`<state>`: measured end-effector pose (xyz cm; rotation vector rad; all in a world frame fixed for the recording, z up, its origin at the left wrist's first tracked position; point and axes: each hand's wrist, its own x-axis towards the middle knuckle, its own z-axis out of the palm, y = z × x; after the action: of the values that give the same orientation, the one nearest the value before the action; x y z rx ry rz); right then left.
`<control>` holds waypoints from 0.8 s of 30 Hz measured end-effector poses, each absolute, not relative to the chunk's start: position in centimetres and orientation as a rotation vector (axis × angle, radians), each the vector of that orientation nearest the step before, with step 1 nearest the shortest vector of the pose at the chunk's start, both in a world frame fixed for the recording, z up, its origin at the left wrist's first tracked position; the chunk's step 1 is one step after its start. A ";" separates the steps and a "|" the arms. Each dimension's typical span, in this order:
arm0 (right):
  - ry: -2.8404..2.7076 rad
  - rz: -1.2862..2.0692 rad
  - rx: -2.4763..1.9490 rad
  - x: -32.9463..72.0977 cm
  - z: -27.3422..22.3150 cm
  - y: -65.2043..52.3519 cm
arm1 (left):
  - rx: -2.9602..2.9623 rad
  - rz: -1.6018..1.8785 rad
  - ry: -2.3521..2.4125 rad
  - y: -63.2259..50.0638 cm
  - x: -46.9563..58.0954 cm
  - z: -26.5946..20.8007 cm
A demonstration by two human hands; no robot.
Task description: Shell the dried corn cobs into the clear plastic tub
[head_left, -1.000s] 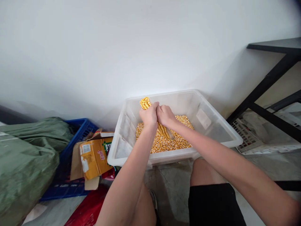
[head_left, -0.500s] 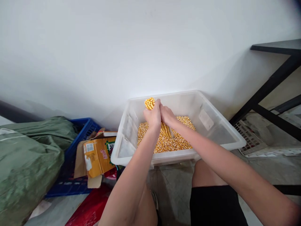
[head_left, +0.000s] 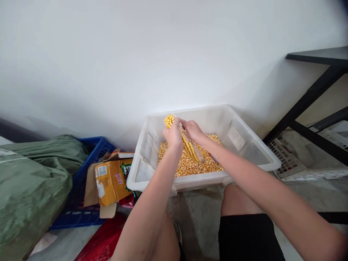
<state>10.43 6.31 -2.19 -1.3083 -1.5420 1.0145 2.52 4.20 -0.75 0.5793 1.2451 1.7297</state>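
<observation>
An ear of corn (head_left: 190,148) slants over the tub, its tip of yellow kernels poking out above my left hand (head_left: 173,135). My left hand is closed around its upper part. A pale strip without kernels runs along its side, down to the lower end. My right hand (head_left: 193,131) is closed, its fingertips pressed against the ear beside my left hand. Loose corn kernels (head_left: 187,169) cover the bottom of the white plastic tub (head_left: 144,152). A thin dark thing (head_left: 213,158), too small to name, shows beside my right forearm.
To the left lie a blue crate (head_left: 78,206), a green bag (head_left: 35,188), a torn cardboard box (head_left: 111,181) and red plastic (head_left: 104,239). A black-framed table (head_left: 312,94) and a white basket (head_left: 288,159) stand to the right. A white wall rises behind the tub.
My hands have shifted slightly left and parted a little, uncovering more of the ear and its bare strip. The thin dark thing by my right forearm has come into view.
</observation>
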 end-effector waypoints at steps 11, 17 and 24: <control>-1.717 0.829 -1.521 9.7 -2.4 5.1 | 0.452 1.970 1.370 5.8 1.1 -0.9; -1.707 0.682 -1.642 8.9 -3.0 5.3 | 0.396 1.952 1.336 5.2 1.4 -0.5; -1.726 0.771 -1.551 9.2 -3.5 6.0 | 0.367 1.937 1.388 5.8 1.1 -1.1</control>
<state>9.18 5.96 -3.49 -1.5505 -1.7262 0.7711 1.06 5.80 -1.05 0.3670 1.3882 1.9371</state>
